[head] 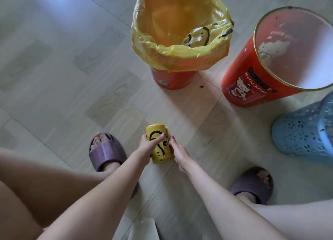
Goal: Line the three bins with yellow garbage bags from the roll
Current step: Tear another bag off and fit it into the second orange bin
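I am gripping the roll of yellow bags [159,144] low over the floor, left hand [148,145] curled around it, right hand [177,150] pinching its edge. One red bin [169,77] is lined; the second red bin [252,83] and blue bin [302,131] are waiting. Peeling slowly should be keeping the tear clean.

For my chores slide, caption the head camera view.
Both hands hold the yellow bag roll; one bin lined, two bins bare.
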